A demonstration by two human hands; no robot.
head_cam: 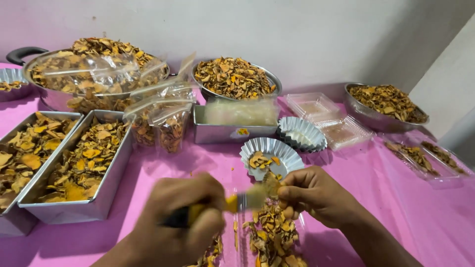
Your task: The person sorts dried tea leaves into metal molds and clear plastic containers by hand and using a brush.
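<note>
My left hand (178,225) is closed around the dark and yellow handle of a small tool (217,207), blurred by motion, whose metal tip points right. My right hand (311,193) pinches a dried orange-yellow piece (271,186) at the tool's tip. Both hands hover over a clear plastic container (237,247) holding more dried pieces (272,237). Just beyond sits a fluted metal cup (292,158) with a few pieces in it.
Two rectangular metal tins (106,198) of dried pieces stand at left on the pink tablecloth (391,198). Filled plastic bags (161,123), a big pan (54,99), round bowls (371,118), a second fluted cup (302,134) and clear lidded boxes (341,131) fill the back and right.
</note>
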